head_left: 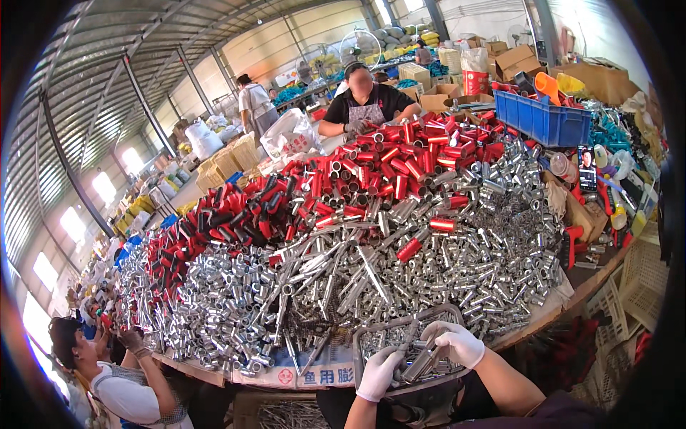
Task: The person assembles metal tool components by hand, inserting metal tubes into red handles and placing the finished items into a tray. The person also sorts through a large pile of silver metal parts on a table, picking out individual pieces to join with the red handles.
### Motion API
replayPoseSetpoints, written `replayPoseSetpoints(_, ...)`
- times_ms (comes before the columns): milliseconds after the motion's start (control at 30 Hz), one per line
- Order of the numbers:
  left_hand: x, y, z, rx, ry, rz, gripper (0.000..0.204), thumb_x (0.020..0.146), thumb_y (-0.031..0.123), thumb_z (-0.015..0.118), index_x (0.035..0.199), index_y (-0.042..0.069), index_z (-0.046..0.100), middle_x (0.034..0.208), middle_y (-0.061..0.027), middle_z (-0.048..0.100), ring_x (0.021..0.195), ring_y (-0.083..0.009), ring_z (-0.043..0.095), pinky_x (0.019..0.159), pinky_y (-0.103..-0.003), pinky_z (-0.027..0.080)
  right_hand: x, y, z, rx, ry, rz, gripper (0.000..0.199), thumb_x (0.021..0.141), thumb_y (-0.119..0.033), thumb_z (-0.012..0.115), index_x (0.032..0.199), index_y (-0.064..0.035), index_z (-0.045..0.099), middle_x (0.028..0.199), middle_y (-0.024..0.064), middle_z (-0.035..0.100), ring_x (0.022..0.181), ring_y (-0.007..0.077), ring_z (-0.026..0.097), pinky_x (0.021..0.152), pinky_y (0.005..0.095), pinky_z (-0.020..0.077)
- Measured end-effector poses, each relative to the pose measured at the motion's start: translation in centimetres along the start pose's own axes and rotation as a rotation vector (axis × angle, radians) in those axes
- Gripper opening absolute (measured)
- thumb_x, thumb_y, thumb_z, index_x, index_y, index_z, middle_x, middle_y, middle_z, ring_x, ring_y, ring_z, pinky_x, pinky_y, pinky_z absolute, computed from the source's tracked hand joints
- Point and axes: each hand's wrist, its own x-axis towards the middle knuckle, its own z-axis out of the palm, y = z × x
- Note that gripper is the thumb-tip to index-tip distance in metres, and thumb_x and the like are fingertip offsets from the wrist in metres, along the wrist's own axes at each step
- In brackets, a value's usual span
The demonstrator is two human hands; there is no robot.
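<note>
My left hand (381,372), in a white glove, is closed over the left side of a dark grey plastic bin (429,312) at the table's front edge. A slim grey metal part sticks up from its fingertips. Facing it, my right hand (458,344), also gloved in white, is closed with its fingertips on a silver metal tube (418,366) that slants toward the left hand. The fingers partly hide both pieces. Under the hands, the bin holds loose silver metal parts. A large heap of silver metal parts (493,257) rises just beyond it.
Red tubes (400,161) top the heap, with red and black pieces (221,222) leftward. A blue crate (543,118) stands at the back right, near a phone (587,169). One person (368,107) works across the table, another (128,386) at the left. Plastic crates (643,279) stack at right.
</note>
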Motion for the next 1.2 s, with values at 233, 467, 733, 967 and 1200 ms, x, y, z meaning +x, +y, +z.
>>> replayPoseSetpoints(233,-0.2,0.0,0.1,-0.012,0.012,0.007,0.028,0.093,0.024,0.057,0.105,0.0,0.064,0.074,0.0003,0.057,0.054,-0.0047,0.05,0.044,-0.02,0.042,0.4,0.8,-1.0,0.032,-0.042,-0.016,0.032,0.084,-0.008,0.052,0.114,0.0035,0.055,0.1,0.0106,0.059,0.086,0.0248,0.066,0.071,0.0389,0.0586)
replayPoseSetpoints(467,-0.5,0.6,0.2,-0.028,0.022,-0.069,0.031,0.091,0.02,0.059,0.109,-0.005,0.064,0.083,-0.002,0.062,0.073,-0.0084,0.053,0.065,-0.022,0.042,0.1,0.2,-0.1,0.004,-0.015,-0.01,0.033,0.081,-0.007,0.051,0.112,0.0041,0.056,0.096,0.0107,0.059,0.083,0.0247,0.066,0.066,0.0392,0.0593)
replayPoseSetpoints(733,-0.1,0.1,0.0,-0.008,0.005,-0.027,0.031,0.091,0.02,0.059,0.107,-0.006,0.064,0.083,-0.0024,0.061,0.074,-0.0095,0.054,0.067,-0.023,0.042,0.2,0.5,-0.6,0.016,-0.035,-0.021,0.031,0.084,-0.007,0.051,0.113,0.0031,0.056,0.1,0.0115,0.06,0.085,0.024,0.066,0.068,0.0367,0.059)
replayPoseSetpoints(967,-0.3,0.2,0.1,-0.006,0.021,-0.035,0.031,0.091,0.019,0.058,0.107,-0.006,0.065,0.084,-0.003,0.062,0.076,-0.0099,0.054,0.069,-0.023,0.042,0.3,0.5,-0.6,0.004,-0.033,-0.022,0.031,0.084,-0.008,0.051,0.113,0.003,0.055,0.1,0.0116,0.06,0.085,0.0244,0.066,0.068,0.0374,0.0593)
replayPoseSetpoints(1200,-0.2,0.4,0.1,0.022,-0.001,-0.023,0.031,0.091,0.021,0.057,0.105,-0.006,0.065,0.082,-0.0023,0.061,0.075,-0.0099,0.053,0.069,-0.023,0.041,0.1,0.1,0.0,0.019,0.006,-0.008,0.034,0.078,-0.007,0.051,0.11,0.0044,0.057,0.095,0.0086,0.058,0.078,0.0235,0.067,0.064,0.0364,0.0597)
